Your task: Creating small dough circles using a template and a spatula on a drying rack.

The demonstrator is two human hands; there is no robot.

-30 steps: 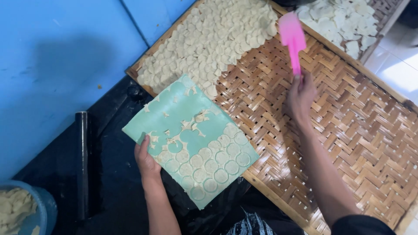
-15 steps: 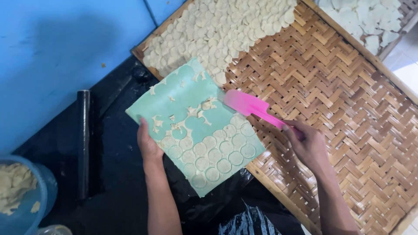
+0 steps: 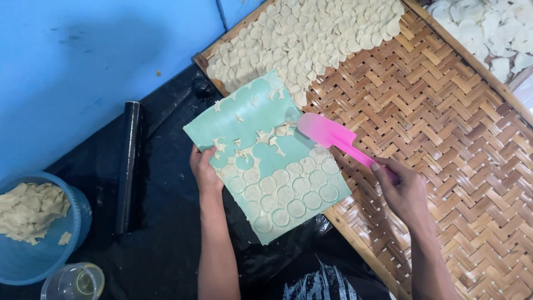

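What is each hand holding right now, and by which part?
The left hand grips the teal mat by its left edge. The right hand holds the pink spatula by the end of its handle.

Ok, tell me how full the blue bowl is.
Partly full: the blue bowl holds a heap of pale dough scraps on one side; bare blue shows beside it.

From my feed, the left hand [image 3: 204, 173] grips the edge of a teal mat [image 3: 266, 158] covered in cut dough rounds [image 3: 286, 194]. The right hand [image 3: 402, 191] holds a pink spatula [image 3: 327, 133], blade on the mat, I think touching dough scraps. Woven bamboo tray [image 3: 444, 144] sits alongside with piled dough discs [image 3: 305, 39]. Blue bowl [image 3: 47, 261] far left.
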